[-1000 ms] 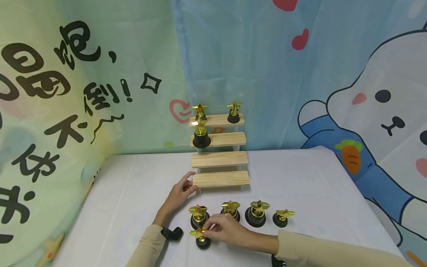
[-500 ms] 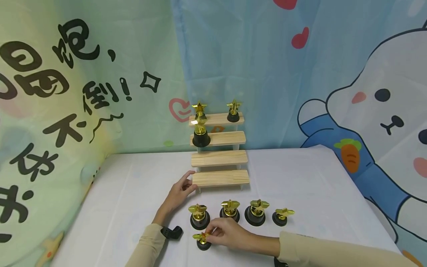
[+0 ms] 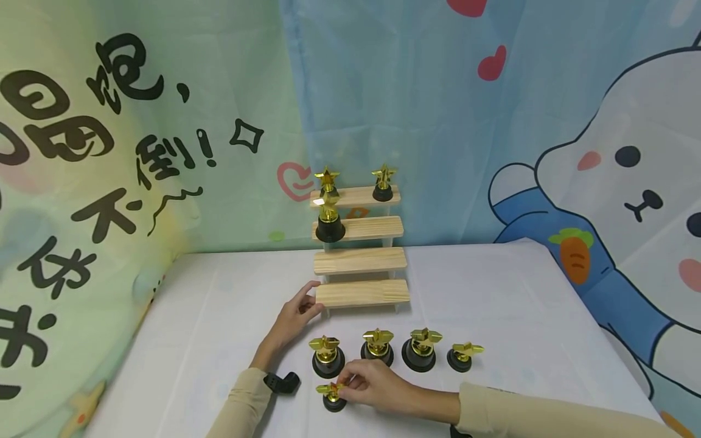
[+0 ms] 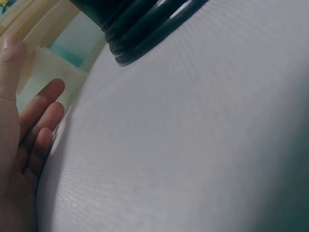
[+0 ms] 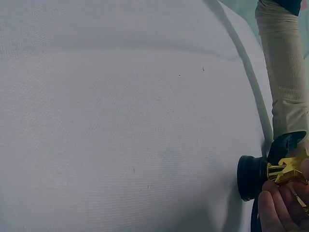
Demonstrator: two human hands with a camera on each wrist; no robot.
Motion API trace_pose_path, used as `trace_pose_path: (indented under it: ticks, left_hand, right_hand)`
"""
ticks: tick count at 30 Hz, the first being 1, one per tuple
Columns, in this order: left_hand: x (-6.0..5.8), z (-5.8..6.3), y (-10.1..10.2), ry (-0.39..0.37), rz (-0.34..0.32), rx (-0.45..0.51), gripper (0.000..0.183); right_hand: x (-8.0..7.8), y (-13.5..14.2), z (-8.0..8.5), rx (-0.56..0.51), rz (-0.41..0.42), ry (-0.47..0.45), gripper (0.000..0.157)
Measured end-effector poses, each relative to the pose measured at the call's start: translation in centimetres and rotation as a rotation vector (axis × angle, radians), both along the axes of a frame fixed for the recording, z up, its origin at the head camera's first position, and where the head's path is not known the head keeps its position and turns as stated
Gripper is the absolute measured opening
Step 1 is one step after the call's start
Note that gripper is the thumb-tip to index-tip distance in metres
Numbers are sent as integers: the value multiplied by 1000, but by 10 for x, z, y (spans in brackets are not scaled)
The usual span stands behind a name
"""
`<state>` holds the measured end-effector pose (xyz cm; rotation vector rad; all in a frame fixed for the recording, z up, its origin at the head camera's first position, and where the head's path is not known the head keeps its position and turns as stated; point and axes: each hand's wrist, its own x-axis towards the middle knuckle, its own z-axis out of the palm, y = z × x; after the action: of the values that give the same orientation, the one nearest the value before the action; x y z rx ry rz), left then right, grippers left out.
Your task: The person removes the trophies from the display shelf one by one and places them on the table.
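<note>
My right hand point(image 3: 372, 384) pinches the gold star top of a small trophy point(image 3: 333, 401) with a black round base, near the table's front. In the right wrist view the fingers point(image 5: 275, 208) lie against the gold part of this trophy point(image 5: 251, 178). My left hand point(image 3: 292, 316) holds the left end of the lowest plank of a wooden tiered display stand point(image 3: 361, 293), thumb and forefinger at its two corners. In the left wrist view a finger point(image 4: 10, 63) lies on the wood, and the other fingers are bent loosely beside it.
Star trophies stand in a row before the stand: one at left point(image 3: 327, 360), two in the middle, a small one point(image 3: 460, 358) at right. The stand's top plank bears two trophies; the second plank bears a larger one point(image 3: 330, 228) at its left. A printed cloth hangs behind.
The right hand and the small trophy have shifted slightly right and toward the front edge, and the trophy's star has turned a little. The left hand stays at the stand.
</note>
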<state>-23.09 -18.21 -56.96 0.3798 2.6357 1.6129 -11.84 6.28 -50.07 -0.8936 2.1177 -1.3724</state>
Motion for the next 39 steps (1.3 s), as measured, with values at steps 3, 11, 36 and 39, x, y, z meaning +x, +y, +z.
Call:
trace_pose_path:
  ticks: [3, 11, 36, 39]
  left_hand:
    - [0, 1, 1, -4, 9, -8, 53]
    - [13, 32, 5, -20, -41, -30, 54]
    - [0, 0, 2, -10, 18, -15, 53]
    - [0, 1, 2, -19, 16, -34, 54]
  right_hand:
    - [0, 0, -1, -4, 1, -1, 14]
    - [1, 3, -1, -12, 0, 8, 18]
    - [-18, 30, 60, 23, 58, 294, 10]
    - [-29, 29, 72, -2, 36, 324, 11]
